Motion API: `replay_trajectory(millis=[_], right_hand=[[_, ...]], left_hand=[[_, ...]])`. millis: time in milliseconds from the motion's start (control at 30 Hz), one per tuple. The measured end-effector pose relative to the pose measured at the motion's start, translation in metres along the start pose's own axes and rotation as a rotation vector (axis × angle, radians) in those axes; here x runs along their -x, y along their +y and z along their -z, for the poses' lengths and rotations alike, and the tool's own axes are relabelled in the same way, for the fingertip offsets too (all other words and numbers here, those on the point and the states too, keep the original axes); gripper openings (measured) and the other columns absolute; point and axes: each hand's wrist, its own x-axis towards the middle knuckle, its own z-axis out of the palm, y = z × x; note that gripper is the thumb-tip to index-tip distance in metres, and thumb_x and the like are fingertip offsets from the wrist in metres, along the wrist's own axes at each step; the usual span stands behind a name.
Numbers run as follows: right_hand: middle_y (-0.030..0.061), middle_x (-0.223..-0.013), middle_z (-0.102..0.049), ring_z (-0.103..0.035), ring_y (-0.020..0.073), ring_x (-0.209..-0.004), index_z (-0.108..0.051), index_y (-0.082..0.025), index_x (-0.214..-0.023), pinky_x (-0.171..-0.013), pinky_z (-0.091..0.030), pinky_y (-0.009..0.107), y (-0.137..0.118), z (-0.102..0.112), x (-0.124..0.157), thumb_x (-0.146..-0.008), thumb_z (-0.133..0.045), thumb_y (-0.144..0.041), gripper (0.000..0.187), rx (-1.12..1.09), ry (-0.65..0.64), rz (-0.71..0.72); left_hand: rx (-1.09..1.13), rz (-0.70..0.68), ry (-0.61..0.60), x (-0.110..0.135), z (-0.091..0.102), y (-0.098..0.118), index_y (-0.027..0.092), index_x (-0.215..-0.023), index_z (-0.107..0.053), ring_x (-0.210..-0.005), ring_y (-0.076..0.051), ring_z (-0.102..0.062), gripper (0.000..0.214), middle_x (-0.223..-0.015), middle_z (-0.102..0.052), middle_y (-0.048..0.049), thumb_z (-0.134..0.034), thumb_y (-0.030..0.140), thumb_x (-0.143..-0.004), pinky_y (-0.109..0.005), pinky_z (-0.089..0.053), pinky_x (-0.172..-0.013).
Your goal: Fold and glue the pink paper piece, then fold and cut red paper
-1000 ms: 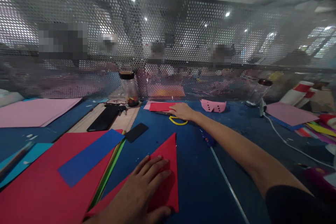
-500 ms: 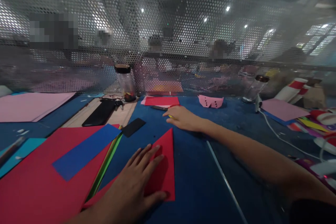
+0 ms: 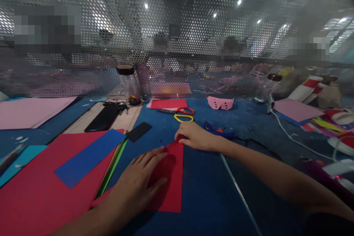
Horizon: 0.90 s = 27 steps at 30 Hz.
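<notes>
My left hand (image 3: 135,184) lies flat with fingers spread on a folded red paper (image 3: 171,188) on the blue table (image 3: 210,199). My right hand (image 3: 195,137) rests at the paper's top right corner, its fingers curled and touching the tip; I cannot see whether it pinches the paper. Beyond it lie scissors with red and yellow handles (image 3: 183,114).
To the left are a large red sheet (image 3: 38,195) with a blue strip (image 3: 90,156) on it, a black phone (image 3: 103,118) and a small black card (image 3: 139,131). A jar (image 3: 128,84), red card (image 3: 168,103), pink cutout (image 3: 220,103), cable (image 3: 295,138) and paper stacks line the mesh screen at the back.
My right hand has drawn back from the scissors at the far edge to the top corner of the red paper. The paper's pointed tip now looks folded down. The left hand stays on it.
</notes>
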Motion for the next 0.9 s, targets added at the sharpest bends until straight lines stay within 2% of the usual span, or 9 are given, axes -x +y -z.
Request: replay_trajectory(millis=[133, 267, 400, 533, 700, 800, 900], right_hand=[[0.0059, -0.099, -0.072, -0.064, 0.0189, -0.096, -0.073, -0.016, -0.098, -0.088, -0.045, 0.031, -0.008, 0.014, 0.008, -0.092, -0.066, -0.013, 0.009, -0.079, 0.031, -0.038], [0.0035, -0.101, -0.073, -0.065, 0.0178, -0.096, -0.071, -0.019, -0.097, -0.087, -0.045, 0.03, -0.02, 0.028, 0.017, -0.094, -0.062, -0.014, 0.01, -0.134, 0.08, -0.082], [0.0015, -0.099, -0.074, -0.066, 0.0167, -0.093, -0.071, -0.021, -0.096, -0.084, -0.044, 0.03, -0.03, 0.035, 0.025, -0.095, -0.062, -0.017, 0.01, -0.203, 0.14, -0.126], [0.0006, -0.1, -0.075, -0.067, 0.0164, -0.094, -0.071, -0.022, -0.095, -0.085, -0.044, 0.029, -0.036, 0.042, 0.031, -0.096, -0.06, -0.02, 0.011, -0.274, 0.182, -0.196], [0.0011, -0.1, -0.075, -0.067, 0.0168, -0.093, -0.072, -0.021, -0.095, -0.083, -0.045, 0.029, -0.036, 0.046, 0.033, -0.096, -0.058, -0.022, 0.013, -0.299, 0.192, -0.286], [0.0015, -0.1, -0.075, -0.067, 0.0169, -0.093, -0.071, -0.021, -0.094, -0.083, -0.045, 0.029, -0.031, 0.037, 0.031, -0.095, -0.059, -0.021, 0.013, -0.234, 0.173, -0.265], [0.0019, -0.1, -0.075, -0.067, 0.0171, -0.094, -0.072, -0.021, -0.096, -0.084, -0.045, 0.029, -0.027, 0.024, 0.03, -0.096, -0.059, -0.021, 0.013, -0.105, 0.129, -0.21]], left_hand=[[0.05, 0.099, 0.084, -0.006, 0.005, -0.008, 0.025, -0.138, -0.056, -0.124, -0.031, -0.061, 0.043, -0.138, -0.064, -0.009, -0.057, 0.031, -0.095, -0.049, -0.049, -0.102], [0.166, 0.239, 0.119, -0.012, 0.014, -0.012, 0.028, -0.126, -0.066, -0.104, -0.028, -0.069, 0.033, -0.113, -0.075, -0.0051, -0.051, 0.037, -0.097, -0.041, -0.053, -0.089], [0.413, 0.34, 0.034, -0.016, 0.026, -0.008, 0.026, -0.108, -0.072, -0.093, -0.025, -0.071, 0.03, -0.099, -0.078, -0.0027, -0.053, 0.046, -0.097, -0.032, -0.052, -0.077], [0.64, 0.411, -0.046, -0.019, 0.036, -0.003, 0.021, -0.092, -0.07, -0.079, -0.021, -0.067, 0.036, -0.083, -0.075, -0.0015, -0.058, 0.055, -0.092, -0.027, -0.047, -0.066], [0.871, 0.485, -0.179, -0.02, 0.042, 0.003, 0.019, -0.083, -0.065, -0.062, -0.015, -0.057, 0.041, -0.073, -0.066, 0.0004, -0.059, 0.059, -0.089, -0.022, -0.04, -0.054], [0.814, 0.432, -0.284, -0.018, 0.04, 0.006, 0.019, -0.083, -0.066, -0.064, -0.015, -0.058, 0.04, -0.075, -0.068, 0.0005, -0.056, 0.057, -0.091, -0.022, -0.041, -0.055], [0.58, 0.332, -0.292, -0.014, 0.036, 0.008, 0.02, -0.083, -0.071, -0.07, -0.017, -0.061, 0.038, -0.077, -0.07, 0.0005, -0.052, 0.051, -0.096, -0.024, -0.042, -0.061]])
